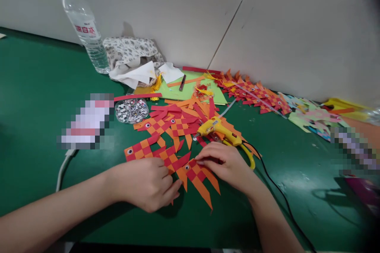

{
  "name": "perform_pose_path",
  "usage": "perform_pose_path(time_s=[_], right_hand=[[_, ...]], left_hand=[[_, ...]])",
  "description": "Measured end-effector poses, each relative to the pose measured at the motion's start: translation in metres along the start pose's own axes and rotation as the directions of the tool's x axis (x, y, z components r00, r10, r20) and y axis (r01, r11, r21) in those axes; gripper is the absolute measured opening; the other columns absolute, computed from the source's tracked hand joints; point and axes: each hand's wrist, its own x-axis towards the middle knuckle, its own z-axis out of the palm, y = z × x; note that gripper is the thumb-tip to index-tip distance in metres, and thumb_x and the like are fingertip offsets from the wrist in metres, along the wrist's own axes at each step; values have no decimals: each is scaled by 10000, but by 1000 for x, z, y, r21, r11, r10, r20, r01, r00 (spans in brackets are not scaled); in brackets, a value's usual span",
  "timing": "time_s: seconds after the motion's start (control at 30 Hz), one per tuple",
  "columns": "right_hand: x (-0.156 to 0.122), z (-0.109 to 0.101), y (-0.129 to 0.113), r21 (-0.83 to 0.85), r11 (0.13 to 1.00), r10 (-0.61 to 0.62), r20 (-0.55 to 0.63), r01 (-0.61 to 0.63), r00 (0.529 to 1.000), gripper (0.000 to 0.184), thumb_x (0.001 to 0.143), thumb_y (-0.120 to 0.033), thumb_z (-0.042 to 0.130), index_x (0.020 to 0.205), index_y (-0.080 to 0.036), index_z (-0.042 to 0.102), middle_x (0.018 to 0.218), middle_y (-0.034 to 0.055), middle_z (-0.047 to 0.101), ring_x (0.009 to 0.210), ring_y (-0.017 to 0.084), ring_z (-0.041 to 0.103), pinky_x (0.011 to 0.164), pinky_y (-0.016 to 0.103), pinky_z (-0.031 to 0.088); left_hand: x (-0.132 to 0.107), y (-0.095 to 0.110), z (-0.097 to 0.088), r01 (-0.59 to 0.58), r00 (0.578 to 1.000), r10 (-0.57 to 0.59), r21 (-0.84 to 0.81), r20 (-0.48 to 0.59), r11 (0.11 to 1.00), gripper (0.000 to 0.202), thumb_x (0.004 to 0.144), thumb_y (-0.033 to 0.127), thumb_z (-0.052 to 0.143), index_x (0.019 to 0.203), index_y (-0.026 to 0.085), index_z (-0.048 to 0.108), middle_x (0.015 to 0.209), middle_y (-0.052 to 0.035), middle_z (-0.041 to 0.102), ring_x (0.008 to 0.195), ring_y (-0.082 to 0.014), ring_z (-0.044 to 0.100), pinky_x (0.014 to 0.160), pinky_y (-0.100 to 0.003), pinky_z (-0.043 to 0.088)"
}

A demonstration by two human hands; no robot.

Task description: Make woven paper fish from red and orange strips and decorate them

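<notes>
Hands work a woven paper fish (197,174) near the front edge of a green desk (35,87). The fish is red and orange, with 1 googly eye and loose strip ends fanning toward the front edge.

The left hand (148,184) is curled almost closed, and its fingertips seem to pinch the fish's pointed left end. The right hand (227,164) lies palm down with fingers straight and together, pressing the fish's far side flat and gripping nothing.

A yellow glue gun (219,130) rests just behind the right hand, its cord (279,193) running to the front right corner. More fish (169,124) lie heaped toward the desk's middle. A dish of eyes (131,110) sits left of them, and a bottle (86,27) stands at the back edge.

The step looks like pressing a piece down while it sets. A next move would call for steady pressure and a slow release, so the strips stay woven.
</notes>
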Motion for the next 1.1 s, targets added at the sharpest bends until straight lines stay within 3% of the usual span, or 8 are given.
perform_pose_path(time_s=[0.17,0.57,0.77,1.1], right_hand=[[2,3,2,-34,999,-38,2,38,999,137,817,-101,603,845,-211,680,813,-5,690,795,122,595,739,242,472],[4,6,1,-55,997,-44,23,45,999,146,844,-119,562,878,-209,671,848,22,681,827,157,589,755,294,476],[5,7,1,-73,995,-62,27,64,998,145,834,-98,568,875,-200,661,856,17,684,837,155,585,771,287,472],[5,8,1,-87,994,-57,46,61,997,181,844,-99,534,892,-212,666,883,23,696,866,169,600,796,313,479]], left_hand=[[-1,3,4,43,996,-43,-6,77,999,232,888,241,494,976,89,644,508,-7,576,426,-132,507,411,-267,348],[-2,3,10,95,989,-94,-5,118,995,165,880,198,495,943,104,616,511,3,566,427,-143,518,415,-276,365],[-4,2,8,95,988,-100,46,117,994,230,849,151,528,1054,74,599,568,-11,600,464,-145,539,426,-280,377],[-1,1,11,232,955,-232,23,186,973,287,909,296,443,1033,102,614,515,-4,594,428,-161,547,417,-278,355]])
